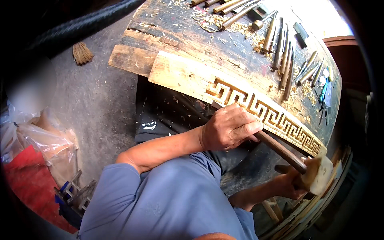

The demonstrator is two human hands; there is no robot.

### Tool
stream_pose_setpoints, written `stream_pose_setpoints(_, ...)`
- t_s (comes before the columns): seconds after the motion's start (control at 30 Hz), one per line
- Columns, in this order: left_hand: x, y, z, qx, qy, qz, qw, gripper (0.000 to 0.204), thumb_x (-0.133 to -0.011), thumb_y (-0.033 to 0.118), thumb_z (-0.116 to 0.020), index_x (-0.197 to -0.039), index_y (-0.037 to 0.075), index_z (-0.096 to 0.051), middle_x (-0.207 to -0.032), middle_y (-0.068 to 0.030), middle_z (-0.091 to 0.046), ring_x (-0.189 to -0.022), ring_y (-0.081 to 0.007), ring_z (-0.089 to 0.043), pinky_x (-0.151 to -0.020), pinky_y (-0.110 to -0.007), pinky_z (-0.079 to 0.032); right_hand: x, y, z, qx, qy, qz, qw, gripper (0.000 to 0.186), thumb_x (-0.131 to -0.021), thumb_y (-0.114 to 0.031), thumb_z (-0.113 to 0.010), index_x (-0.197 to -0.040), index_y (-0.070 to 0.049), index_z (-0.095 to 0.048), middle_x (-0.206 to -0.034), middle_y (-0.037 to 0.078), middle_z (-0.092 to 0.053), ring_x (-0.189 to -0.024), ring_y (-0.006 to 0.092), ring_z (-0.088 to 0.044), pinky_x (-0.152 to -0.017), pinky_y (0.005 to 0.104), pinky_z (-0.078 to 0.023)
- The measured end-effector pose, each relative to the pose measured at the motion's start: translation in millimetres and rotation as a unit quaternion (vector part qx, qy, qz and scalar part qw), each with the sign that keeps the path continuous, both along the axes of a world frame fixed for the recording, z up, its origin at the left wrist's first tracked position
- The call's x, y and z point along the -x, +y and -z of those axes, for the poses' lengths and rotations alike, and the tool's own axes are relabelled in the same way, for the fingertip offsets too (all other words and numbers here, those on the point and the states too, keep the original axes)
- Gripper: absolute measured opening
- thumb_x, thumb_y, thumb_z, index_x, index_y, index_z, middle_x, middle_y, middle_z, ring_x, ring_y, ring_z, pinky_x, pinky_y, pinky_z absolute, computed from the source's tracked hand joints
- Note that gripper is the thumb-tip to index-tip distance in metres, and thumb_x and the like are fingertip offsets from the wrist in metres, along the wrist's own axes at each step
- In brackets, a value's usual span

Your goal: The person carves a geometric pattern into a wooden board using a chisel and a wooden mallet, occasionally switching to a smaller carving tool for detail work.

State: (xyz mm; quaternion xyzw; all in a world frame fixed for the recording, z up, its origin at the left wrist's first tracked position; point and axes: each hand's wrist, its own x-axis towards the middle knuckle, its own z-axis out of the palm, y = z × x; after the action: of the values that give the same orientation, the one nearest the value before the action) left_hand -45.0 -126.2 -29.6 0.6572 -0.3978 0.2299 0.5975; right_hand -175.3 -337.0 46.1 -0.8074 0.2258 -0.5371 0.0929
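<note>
My left hand [229,127] grips a chisel with a long dark wooden handle [280,149], held slanting along the near edge of a pale board [178,73] carved at its right with a geometric key pattern. The chisel's metal end [217,105] shows just past my fingers at that edge. Low at the right, my right hand [291,185] is closed on a wooden mallet, whose pale head [320,173] is at the handle's butt end; whether they touch I cannot tell. The board lies on a worn workbench [168,24], its near edge over my dark-trousered lap.
Rows of carving tools [284,60] and wood shavings [244,30] cover the bench's back and right. A straw brush [82,54] is on the floor at upper left, plastic sheeting [38,140] and red material [30,188] at left, stacked planks [338,184] at right. A dark hose [80,24] crosses the top left.
</note>
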Motion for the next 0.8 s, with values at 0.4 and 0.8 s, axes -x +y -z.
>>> stream_pose_setpoints(0.4, -1.3, -1.8, -2.5, -0.025, 0.007, -0.015, 1.0, 0.039, -0.088, 0.02, -0.087, -0.122, 0.005, -0.073, -0.108, -0.0103, -0.072, -0.085, -0.0267, -0.069, -0.073, -0.04, -0.055, 17.0, -8.6, -13.7, -0.088, -0.001, -0.059, 0.994, 0.047, -0.094, -0.012, -0.085, -0.13, 0.015, -0.07, -0.119, 0.025, -0.078, -0.108, 0.0324, -0.078, -0.092, 0.0436, -0.067)
stream_pose_setpoints(0.8, -1.1, 3.2, -6.2, -0.025, 0.02, -0.023, 0.999, 0.04, -0.087, 0.016, -0.087, -0.123, 0.004, -0.073, -0.107, -0.011, -0.073, -0.084, -0.0271, -0.069, -0.071, -0.04, -0.055, 12.7, -1.7, -4.4, -0.076, 0.04, -0.047, 0.995, 0.049, -0.09, -0.002, -0.087, -0.132, 0.013, -0.069, -0.12, 0.022, -0.078, -0.106, 0.0266, -0.078, -0.092, 0.0398, -0.066)
